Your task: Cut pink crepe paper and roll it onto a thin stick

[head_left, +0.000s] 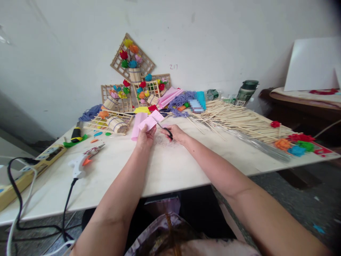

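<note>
Two bare hands meet over the white table [170, 170], and from where I stand I take them as the centre of the dial, twelve being straight ahead of the seated person. The left hand [146, 136] pinches a pale pink sheet [151, 120], which sits at the very centre, reaching slightly toward one o'clock. The right hand [175, 134] is closed around the black handles of a pair of scissors [168, 133], whose blades point to eleven and lie at the sheet; whether they bite into it, I cannot tell.

Just beside the left hand, toward ten, lies a curled pink piece [137, 126]. A small stick basket [117, 124] rests on its side at nine, with a yellow-and-black knife [76, 133] farther out. At eight lies a white glue gun [79, 167], with a power strip [49, 154] beyond it.

Toward eleven, a lattice panel bearing bright flowers [132, 63] leans on the wall. Purple yarn [179, 101] is heaped at one, and a dark green bottle [245, 93] stands at two. Between two and three spread many wooden sticks [239, 121]; at three sits a blue tuft [297, 151].
</note>
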`<state>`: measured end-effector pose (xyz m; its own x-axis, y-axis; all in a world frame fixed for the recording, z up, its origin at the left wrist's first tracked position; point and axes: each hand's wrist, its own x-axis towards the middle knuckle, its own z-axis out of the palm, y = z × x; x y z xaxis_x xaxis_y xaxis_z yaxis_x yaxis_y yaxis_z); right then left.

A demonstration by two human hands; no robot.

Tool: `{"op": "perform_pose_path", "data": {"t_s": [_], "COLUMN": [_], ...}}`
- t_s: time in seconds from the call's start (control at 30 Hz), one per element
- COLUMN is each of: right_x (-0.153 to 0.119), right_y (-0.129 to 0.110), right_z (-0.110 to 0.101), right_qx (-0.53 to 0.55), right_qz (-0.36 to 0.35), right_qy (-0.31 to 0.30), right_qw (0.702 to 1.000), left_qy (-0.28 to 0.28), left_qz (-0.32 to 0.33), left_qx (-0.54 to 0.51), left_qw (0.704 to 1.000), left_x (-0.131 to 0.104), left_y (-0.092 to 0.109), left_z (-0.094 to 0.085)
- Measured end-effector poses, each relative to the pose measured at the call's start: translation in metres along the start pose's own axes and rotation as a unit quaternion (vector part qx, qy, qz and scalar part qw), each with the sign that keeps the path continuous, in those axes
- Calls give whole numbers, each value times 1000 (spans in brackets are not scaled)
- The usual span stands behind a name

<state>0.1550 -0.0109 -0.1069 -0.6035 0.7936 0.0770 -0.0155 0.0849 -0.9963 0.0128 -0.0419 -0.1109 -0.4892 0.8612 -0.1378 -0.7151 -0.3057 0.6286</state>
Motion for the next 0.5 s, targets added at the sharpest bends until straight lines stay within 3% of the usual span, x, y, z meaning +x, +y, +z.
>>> {"op": "perform_pose_path", "data": {"t_s": [0.5], "right_x": [-1], "right_y": [3], "right_z": [-6], "right_qx": [48], "right_qz": [24], "right_qy": [-8], "right_qw": [999], "left_qy": [-24], "left_qz": [-12], "left_qx": [68], "left_qw": [997], "left_x": [-5], "left_y": [-7], "left_z": [5]}}
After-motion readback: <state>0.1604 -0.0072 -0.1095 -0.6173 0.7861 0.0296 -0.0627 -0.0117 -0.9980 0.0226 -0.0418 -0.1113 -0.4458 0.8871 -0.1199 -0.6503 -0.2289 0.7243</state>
